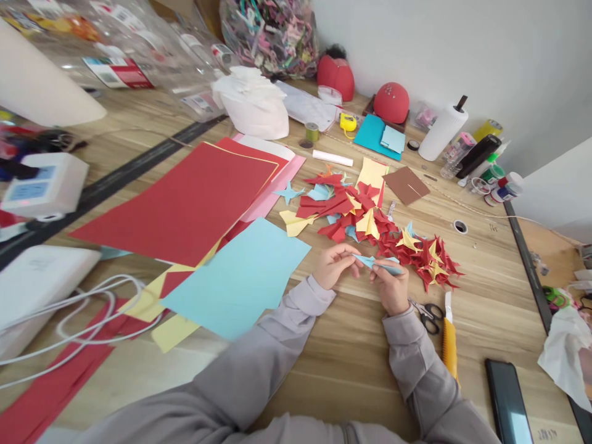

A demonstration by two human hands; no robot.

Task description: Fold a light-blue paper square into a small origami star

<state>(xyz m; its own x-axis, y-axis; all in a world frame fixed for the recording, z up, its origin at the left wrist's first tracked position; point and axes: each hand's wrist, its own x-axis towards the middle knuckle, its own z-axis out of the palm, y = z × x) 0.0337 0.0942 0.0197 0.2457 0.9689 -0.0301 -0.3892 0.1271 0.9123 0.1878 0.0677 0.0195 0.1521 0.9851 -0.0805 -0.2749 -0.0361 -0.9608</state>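
Observation:
Between my hands is a small folded piece of light blue paper point(369, 261), narrow and pointed at its left end. My left hand point(333, 266) pinches that pointed end. The fingers of my right hand point(391, 286) are closed on the wider right part. Just beyond my hands lies a heap of folded paper pieces point(340, 209), mostly red with some yellow and blue, several of them star-like or plane-like. Left of my hands a light blue sheet point(240, 277) lies flat, beside a large red sheet point(185, 200) on other coloured sheets.
Right of my right hand lie black-handled scissors point(431, 317) and a yellow utility knife point(448, 339) with its blade out. A phone point(509, 401) rests near the front right. Bottles point(444, 131) and a pincushion point(391, 102) stand at the back. White cables point(102, 308) curl at left.

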